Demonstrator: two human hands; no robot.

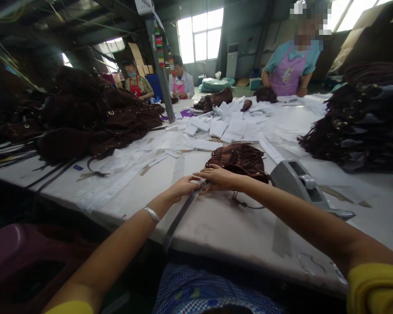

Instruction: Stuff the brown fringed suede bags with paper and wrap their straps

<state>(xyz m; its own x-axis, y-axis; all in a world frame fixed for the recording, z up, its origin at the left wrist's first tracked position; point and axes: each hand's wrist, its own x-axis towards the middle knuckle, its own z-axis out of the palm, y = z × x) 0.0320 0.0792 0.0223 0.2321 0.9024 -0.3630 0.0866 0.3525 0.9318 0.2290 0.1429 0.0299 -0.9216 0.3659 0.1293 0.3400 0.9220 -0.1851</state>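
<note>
Both hands meet at the near left side of a dark brown fringed bag (240,159) lying on the white table (216,222). My left hand (185,186) has its fingers closed at the end of a dark strap (180,218), which runs down over the table's front edge. My right hand (218,176) reaches across the bag's front corner, fingers bent over the same spot; a small piece between the hands is too blurred to make out. A thin cord with a knot (245,204) lies just in front of the bag.
Right of the bag stands a grey tape dispenser (296,185). Dark bags are heaped at the left (94,113) and stacked at the right (370,117). White paper packets (225,124) cover the middle. A metal post (162,74) rises behind. Three people stand or sit across the table.
</note>
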